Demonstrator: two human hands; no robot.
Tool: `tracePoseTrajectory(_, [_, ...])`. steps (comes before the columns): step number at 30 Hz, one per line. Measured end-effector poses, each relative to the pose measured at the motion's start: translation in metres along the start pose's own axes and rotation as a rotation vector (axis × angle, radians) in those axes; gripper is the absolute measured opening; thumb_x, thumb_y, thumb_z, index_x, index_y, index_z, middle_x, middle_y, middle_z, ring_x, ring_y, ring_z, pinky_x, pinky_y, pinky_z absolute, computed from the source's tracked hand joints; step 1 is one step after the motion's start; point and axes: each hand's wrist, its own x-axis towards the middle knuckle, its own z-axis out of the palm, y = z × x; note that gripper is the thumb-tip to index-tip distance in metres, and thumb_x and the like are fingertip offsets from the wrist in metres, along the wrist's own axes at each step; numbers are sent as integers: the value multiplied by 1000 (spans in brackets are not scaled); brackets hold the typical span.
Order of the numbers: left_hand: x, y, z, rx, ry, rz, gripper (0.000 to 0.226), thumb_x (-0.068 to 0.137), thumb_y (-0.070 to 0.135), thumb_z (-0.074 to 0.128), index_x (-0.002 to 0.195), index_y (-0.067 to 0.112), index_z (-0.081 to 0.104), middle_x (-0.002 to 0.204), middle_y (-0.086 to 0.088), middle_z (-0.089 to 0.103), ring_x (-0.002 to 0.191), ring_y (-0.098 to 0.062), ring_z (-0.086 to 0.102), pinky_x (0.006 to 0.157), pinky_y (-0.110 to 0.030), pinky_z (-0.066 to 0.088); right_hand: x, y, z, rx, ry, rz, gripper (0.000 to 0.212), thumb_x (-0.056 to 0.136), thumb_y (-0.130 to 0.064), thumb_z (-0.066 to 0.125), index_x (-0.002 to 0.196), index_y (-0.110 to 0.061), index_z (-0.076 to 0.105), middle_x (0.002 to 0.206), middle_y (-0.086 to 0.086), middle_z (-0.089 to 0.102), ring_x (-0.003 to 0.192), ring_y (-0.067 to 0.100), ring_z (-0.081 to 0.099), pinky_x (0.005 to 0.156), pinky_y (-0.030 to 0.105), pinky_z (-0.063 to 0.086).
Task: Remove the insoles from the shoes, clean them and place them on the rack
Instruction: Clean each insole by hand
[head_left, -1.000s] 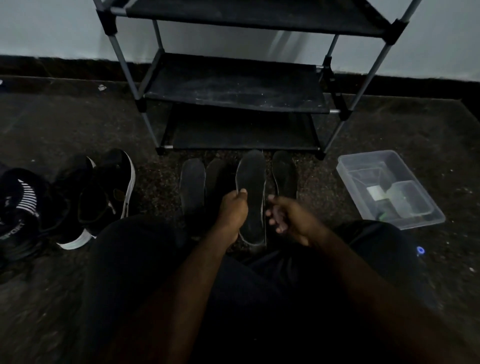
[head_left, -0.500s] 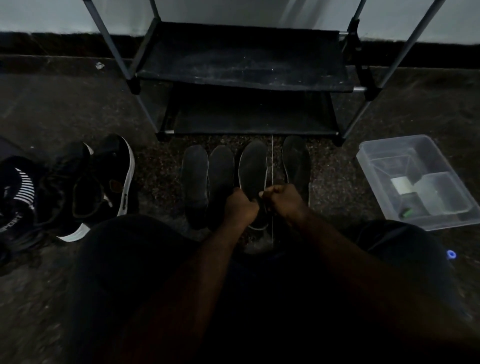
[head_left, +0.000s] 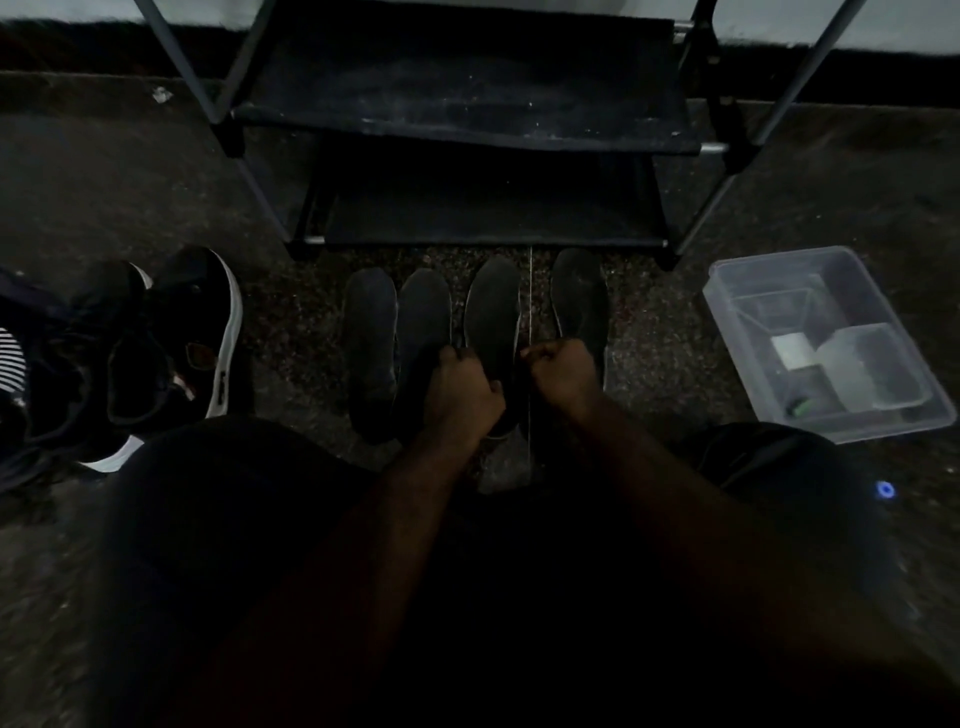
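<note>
Head view, dim light: a person sits on the floor. The left hand (head_left: 465, 384) curls around the near left edge of one insole (head_left: 491, 317), which lies flat between both hands. The right hand (head_left: 561, 369) is curled at its right edge, but I cannot tell if it holds anything. Other insoles (head_left: 369, 338) lie on either side. Shoes (head_left: 176, 343) sit far left, a plastic box (head_left: 727, 280) far right, and the rack (head_left: 467, 119) just beyond. The insoles appear to be out already, so cleaning or placing is likely under way. Next, this insole probably needs lifting forward onto a shelf.
</note>
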Motion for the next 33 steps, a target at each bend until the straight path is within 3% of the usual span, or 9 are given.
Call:
tracePoseTrajectory(6, [-9,7,2,-116,-16,78,49,91,29,60,134,6,50,138,-16,43,123,-34,49,102,-40,45,7,-1,-51,45,45,46,24,87,1,52,93,-13,71,99,11,71,83,25,66,74,35,54])
tracePoseTrajectory(8, [-9,8,2,-277,-46,43,54,91,28,62,139,6,48,141,-15,45,126,-32,49,106,-38,42,12,7,-69,64,152,82,18,84,-3,58,92,-11,72,99,17,72,81,28,65,69,35,52])
tracePoseTrajectory(10, [-9,9,0,-387,-64,9,56,91,27,64,140,6,47,141,-15,49,128,-30,49,108,-36,41,14,15,-79,23,237,110,13,84,-14,67,90,-5,74,93,20,72,84,33,68,76,41,54])
tracePoseTrajectory(13, [-10,13,-2,-477,-107,-5,56,93,25,63,143,5,45,142,-14,50,129,-27,49,107,-30,39,13,19,-80,-85,213,165,31,85,-29,71,95,0,72,95,10,70,92,26,66,82,33,50])
tracePoseTrajectory(17, [-8,15,1,-512,-137,-2,55,94,26,62,142,7,45,138,-12,54,126,-25,52,100,-27,39,13,22,-71,-133,185,304,58,77,-45,76,114,-2,64,116,18,65,103,32,64,76,28,45])
tracePoseTrajectory(21, [-5,17,6,-571,-155,-7,52,93,24,63,139,6,48,129,-11,61,117,-22,57,93,-23,41,13,23,-64,-96,158,338,55,78,-43,76,116,-8,59,117,13,63,102,28,63,84,39,55])
tracePoseTrajectory(28, [-3,16,9,-599,-165,-5,52,92,24,65,138,6,49,122,-11,65,111,-24,62,99,-35,48,10,19,-58,-123,176,305,55,78,-37,77,118,-2,59,121,18,61,111,33,60,83,32,47])
tracePoseTrajectory(30, [-3,16,9,-614,-169,-11,50,92,24,64,137,6,50,118,-11,66,107,-25,63,97,-36,49,13,19,-61,-64,158,306,52,76,-38,79,110,-2,64,113,19,65,105,33,64,86,37,54])
tracePoseTrajectory(33, [-2,15,8,-646,-162,-35,43,93,31,62,129,8,56,104,-11,70,99,-28,66,93,-44,53,-4,7,-68,157,146,236,25,82,-24,76,78,-2,66,73,11,65,62,19,63,53,26,51])
